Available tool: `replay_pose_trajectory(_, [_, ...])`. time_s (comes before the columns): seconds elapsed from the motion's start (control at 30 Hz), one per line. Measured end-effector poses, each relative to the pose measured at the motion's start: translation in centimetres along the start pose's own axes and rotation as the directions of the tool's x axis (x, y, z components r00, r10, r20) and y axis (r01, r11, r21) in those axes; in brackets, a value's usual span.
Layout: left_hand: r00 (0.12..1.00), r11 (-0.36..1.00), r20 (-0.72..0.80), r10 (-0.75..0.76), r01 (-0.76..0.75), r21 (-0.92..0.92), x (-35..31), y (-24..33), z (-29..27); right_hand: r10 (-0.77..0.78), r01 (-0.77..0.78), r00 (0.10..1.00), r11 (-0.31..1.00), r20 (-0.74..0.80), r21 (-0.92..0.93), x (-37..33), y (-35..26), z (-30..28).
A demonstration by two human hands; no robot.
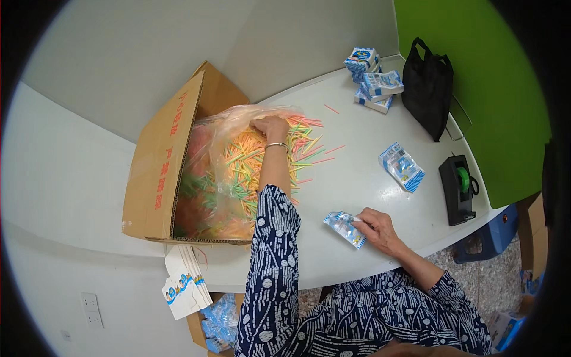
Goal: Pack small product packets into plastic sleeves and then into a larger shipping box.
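My left hand [272, 127] reaches into a heap of thin pastel sticks [247, 157] in yellow, green, pink and orange. Its fingers are curled down among the sticks, and what they grip, if anything, is hidden. The heap spills out of a clear plastic bag [217, 140] lying in the mouth of a cardboard box [156, 163] tipped on its side. Over the front of the table [333, 190], my right hand [380, 231] pinches a small blue-and-white packet [345, 228] by its right side. A similar packet [401, 166] lies farther right.
Blue-and-white packets [377, 83] are stacked at the back beside a black bag [428, 89]. A black tape dispenser [457, 190] stands near the right edge. Flat white cartons [187, 282] hang at the front left, above a box of packets [220, 321]. A blue stool [489, 237] stands below.
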State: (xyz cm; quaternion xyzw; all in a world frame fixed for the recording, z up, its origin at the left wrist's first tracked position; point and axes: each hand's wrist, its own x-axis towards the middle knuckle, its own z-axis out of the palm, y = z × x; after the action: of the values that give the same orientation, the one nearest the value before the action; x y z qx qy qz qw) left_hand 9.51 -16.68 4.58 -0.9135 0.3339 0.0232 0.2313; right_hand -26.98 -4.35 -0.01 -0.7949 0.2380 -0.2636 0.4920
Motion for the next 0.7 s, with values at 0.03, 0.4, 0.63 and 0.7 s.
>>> replay_pose_trajectory(0.03, [1.000,0.995,-0.029,-0.003,0.000,-0.099,0.1,-1.8,0.6,-0.017,0.017,1.000,1.000,0.014,0.011,0.0,-0.4,0.4])
replay_pose_trajectory(0.4, [0.948,0.649,-0.310,-0.077,-0.188,-0.737,-7.9,-11.5,5.4,0.199,-0.148,0.980,0.773,-0.014,0.617,7.6,-4.6,0.4])
replay_pose_trajectory(0.63, [0.901,-0.135,-0.215,0.377,-0.176,-0.975,-14.3,-10.0,3.8,0.147,0.023,0.978,0.630,-0.149,0.776,18.0,-4.8,2.4])
replay_pose_trajectory(0.7, [0.874,-0.357,-0.181,0.451,-0.009,-0.934,-15.5,-8.5,4.3,0.058,-0.006,0.998,0.581,-0.034,0.814,20.1,-4.4,3.0])
